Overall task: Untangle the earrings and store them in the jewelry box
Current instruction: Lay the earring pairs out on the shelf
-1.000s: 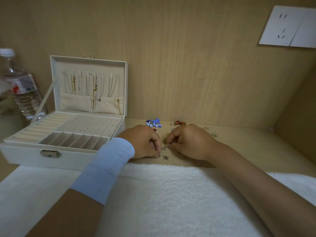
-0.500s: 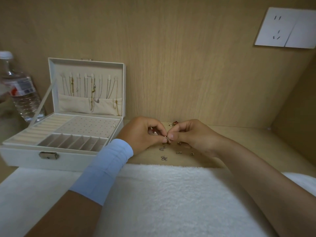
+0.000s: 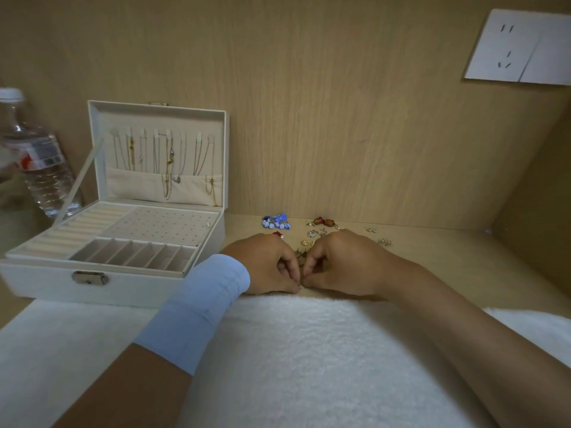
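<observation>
A white jewelry box stands open at the left, necklaces hanging in its lid, a perforated stud panel and slotted compartments in its tray. My left hand and my right hand rest side by side on the wooden desk, fingertips pinched together on a small silver earring near the towel's edge. Behind them lie blue bead earrings, red-brown bead earrings, gold hoops and small silver pieces. My palms hide more of the pile.
A white towel covers the desk's near side under my forearms. A clear water bottle stands left of the box. Wooden panels wall the back and right. A white wall socket sits at the upper right.
Both hands, raised and pinching a small piece half a second ago, have come down and towards me; they now pinch an earring low at the towel's edge. The bead earrings behind are uncovered again.
</observation>
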The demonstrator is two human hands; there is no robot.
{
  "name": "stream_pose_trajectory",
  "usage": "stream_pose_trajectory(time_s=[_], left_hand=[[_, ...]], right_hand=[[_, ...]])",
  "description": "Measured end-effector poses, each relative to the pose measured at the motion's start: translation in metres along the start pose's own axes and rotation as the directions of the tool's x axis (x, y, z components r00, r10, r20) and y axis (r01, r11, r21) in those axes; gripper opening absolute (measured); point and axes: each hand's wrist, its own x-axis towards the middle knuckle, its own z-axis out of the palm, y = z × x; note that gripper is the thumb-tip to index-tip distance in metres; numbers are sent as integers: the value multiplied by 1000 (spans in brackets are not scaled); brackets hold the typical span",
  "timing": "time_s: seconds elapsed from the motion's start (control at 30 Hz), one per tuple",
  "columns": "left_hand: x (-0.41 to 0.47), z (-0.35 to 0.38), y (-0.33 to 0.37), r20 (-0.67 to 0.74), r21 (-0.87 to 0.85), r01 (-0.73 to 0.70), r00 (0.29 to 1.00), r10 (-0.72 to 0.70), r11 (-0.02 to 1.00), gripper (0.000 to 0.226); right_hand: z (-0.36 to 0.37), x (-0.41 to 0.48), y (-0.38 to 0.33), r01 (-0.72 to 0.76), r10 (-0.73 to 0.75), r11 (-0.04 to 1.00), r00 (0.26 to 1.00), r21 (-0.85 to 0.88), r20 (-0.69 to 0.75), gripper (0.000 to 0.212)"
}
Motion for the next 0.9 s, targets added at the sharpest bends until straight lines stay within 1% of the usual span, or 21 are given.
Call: stream_pose_trajectory(time_s=[0.1,0.17,0.23,0.3,0.37,0.43,0.5,0.57,0.7,0.77,0.9], left_hand=[[-1,-3,-1,-8,-13,14,1000,-15,1000,16],[-2,-6,0,-56,-45,27,998,-29,999,16],[-1,-10,4,-127,-82,19,992,-30,996,10],[4,-11,13,-180,-124,-17,984,-6,992,7],[14,-10,28,-198,-134,-59,980,31,989,6],[27,-5,45,-173,-73,-79,983,65,994,9],[41,0,61,-115,19,-84,990,85,996,14],[53,6,72,-55,117,-88,994,95,989,16],[67,15,77,-16,325,-140,988,153,935,7],[69,18,77,-9,348,-163,984,178,923,6],[76,19,82,17,284,-164,986,167,945,7]], right_hand=[[-18,-2,8,-10,14,995,999,96,-50,7],[-39,-8,19,-32,53,980,993,197,-102,3],[-57,-14,35,-55,96,958,986,283,-133,4],[-67,-19,53,-85,134,951,980,296,-150,3],[-70,-21,70,-140,178,955,976,263,-123,3],[-69,-23,86,-190,213,956,974,225,-81,8],[-68,-25,100,-226,243,953,968,203,-60,15],[-67,-26,110,-237,248,950,968,201,-31,14],[-68,-30,119,-234,233,944,972,231,32,11],[-68,-30,124,-253,247,942,967,220,55,11],[-65,-28,127,-289,269,937,955,196,125,13]])
